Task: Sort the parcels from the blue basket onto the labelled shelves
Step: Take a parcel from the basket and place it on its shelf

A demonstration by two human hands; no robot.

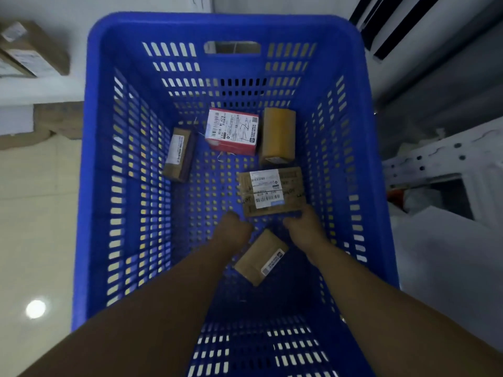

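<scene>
Parcels: five are seen on the perforated floor of the blue basket [231,25], all lying apart from one another.
Flat cardboard parcel [272,190]: placed right of centre, with two white barcode labels on top; its near edge is gripped by the right hand.
Right hand [302,227]: reached in from the lower right of the frame, with fingers curled around that parcel's near edge.
Left hand [234,231]: reached in from the lower left, with fingers curled under, just beside the near left corner of the flat parcel; whether that corner is touched or held cannot be told.
Small cardboard parcel [261,257]: laid at an angle between the two forearms, below centre, with a white label along its right edge.
Red-and-white box [231,131]: set at the far middle of the basket floor, its top covered by a printed label.
Yellow-brown box [279,134]: set just right of the red-and-white box, wrapped in tape.
Dark narrow box [179,155]: leaned against the basket's left wall, with a long white label on top.
Cardboard boxes [32,47]: stacked outside the basket in the upper left of the frame.
White metal shelf frame [435,159]: seen at the right edge, with holes along its rail.
Tiled floor [40,213]: visible at the left, marked by a bright round reflection [35,308].
</scene>
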